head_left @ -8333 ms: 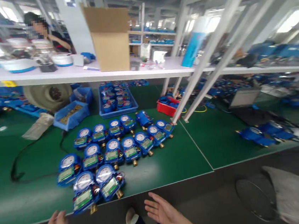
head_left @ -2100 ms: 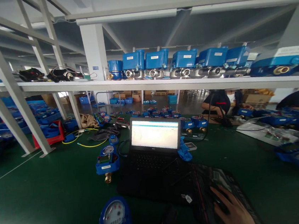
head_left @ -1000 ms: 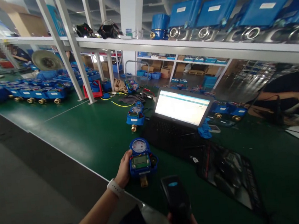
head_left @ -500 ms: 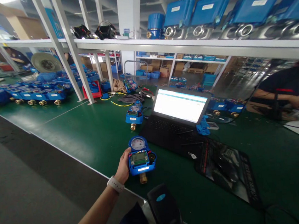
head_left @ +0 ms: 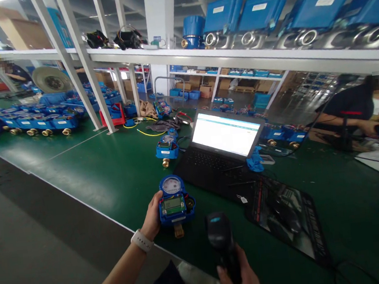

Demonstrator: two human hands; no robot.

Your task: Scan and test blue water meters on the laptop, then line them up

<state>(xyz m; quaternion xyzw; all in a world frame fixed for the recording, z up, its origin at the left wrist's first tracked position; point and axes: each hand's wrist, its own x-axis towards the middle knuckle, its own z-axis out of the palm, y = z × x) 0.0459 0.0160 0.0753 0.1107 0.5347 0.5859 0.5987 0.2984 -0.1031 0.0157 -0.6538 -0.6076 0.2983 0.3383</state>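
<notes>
My left hand (head_left: 152,217) grips the left side of a blue water meter (head_left: 174,201) with a round dial, a small green display and a brass fitting at its bottom; it sits at the near edge of the green bench (head_left: 111,173). My right hand (head_left: 242,282) holds a black handheld scanner (head_left: 221,242) upright, just right of and below the meter, its head turned toward the meter. A white watch sits on my left wrist.
An open laptop (head_left: 222,150) with a lit screen stands behind the meter, a second blue meter (head_left: 166,149) to its left, a dark mouse mat (head_left: 287,215) with a mouse to its right. Rows of blue meters (head_left: 28,120) lie far left. A person (head_left: 358,106) works at the right.
My right hand has raised the scanner higher and nearer the meter, and the hand now shows at the bottom edge. The meter stays in my left hand.
</notes>
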